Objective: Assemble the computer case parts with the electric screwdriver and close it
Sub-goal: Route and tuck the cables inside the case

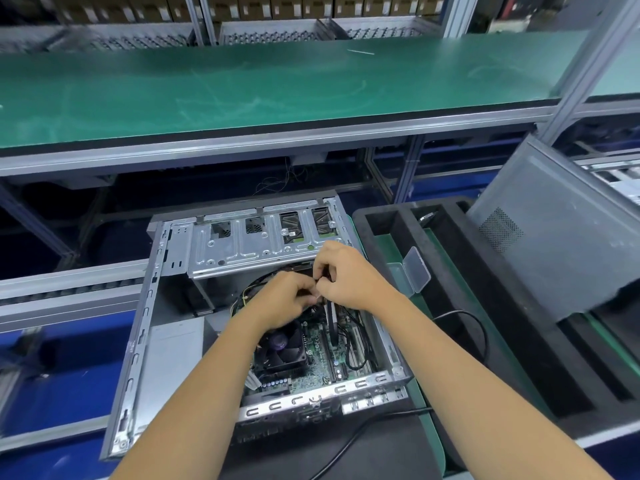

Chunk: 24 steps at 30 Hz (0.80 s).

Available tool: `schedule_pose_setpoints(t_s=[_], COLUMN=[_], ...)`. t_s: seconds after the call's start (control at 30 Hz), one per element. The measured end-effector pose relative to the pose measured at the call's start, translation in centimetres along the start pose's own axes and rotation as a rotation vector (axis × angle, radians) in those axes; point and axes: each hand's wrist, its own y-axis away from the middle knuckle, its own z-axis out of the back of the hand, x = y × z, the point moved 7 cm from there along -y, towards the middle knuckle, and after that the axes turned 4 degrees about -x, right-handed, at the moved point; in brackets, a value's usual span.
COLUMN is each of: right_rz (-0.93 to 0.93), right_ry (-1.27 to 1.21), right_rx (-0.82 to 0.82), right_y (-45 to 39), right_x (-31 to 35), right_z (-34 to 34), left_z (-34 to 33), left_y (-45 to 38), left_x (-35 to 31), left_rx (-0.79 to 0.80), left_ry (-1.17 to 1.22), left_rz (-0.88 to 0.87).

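Green shelf (242,95) is spanning the top of the view, well clear of the work. One computer case (166,341) is lying open-side up on the conveyor bench below it, silver drive cage (256,247) at the far end, motherboard (329,355) with one black fan cooler (282,348) at the near right. One grey side panel (561,237) is leaning tilted in the black foam tray (485,341) right of the case, apart from it. Both forearms are reaching in from the near edge and converging over the case middle. Left hand (284,299) and right hand (349,275) are touching, fingers curled and pinching something small and dark, probably a cable connector; can't tell, it's hidden between the fingertips. One small clear plastic box (412,271), lid open, is sitting just right of the case. One black cable (464,327) is looping over the tray. Open room inside the case on the left side; screwdriver isn't visible.
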Motion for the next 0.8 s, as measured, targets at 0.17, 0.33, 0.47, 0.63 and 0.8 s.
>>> schedule_pose_setpoints(t_s=[0.17, 0.33, 0.47, 0.63, 0.8], right_rz=[-0.014, -0.085, -0.139, -0.11, -0.074], right_ry=[0.004, -0.029, -0.08, -0.069, -0.027], right_rx=[-0.012, -0.03, -0.059, -0.113, -0.085], right_y=[0.0, -0.2, -0.6, -1.4, -2.1], right_x=[0.0, -0.1, 0.4, 3.8, 7.7], right_z=[0.1, 0.2, 0.2, 0.6, 0.8], left_z=[0.6, 2.4, 4.3, 7.1, 10.0], left_y=[-0.1, 0.4, 0.5, 2.0, 4.2], left_x=[-0.3, 0.2, -0.4, -0.2, 0.4], left_rx=[-0.052, -0.2, -0.359, -0.482, -0.549], left_ry=[0.114, 0.403, 0.309, 0.433, 0.419], left_rz=[-0.007, 0.118, 0.121, 0.188, 0.219])
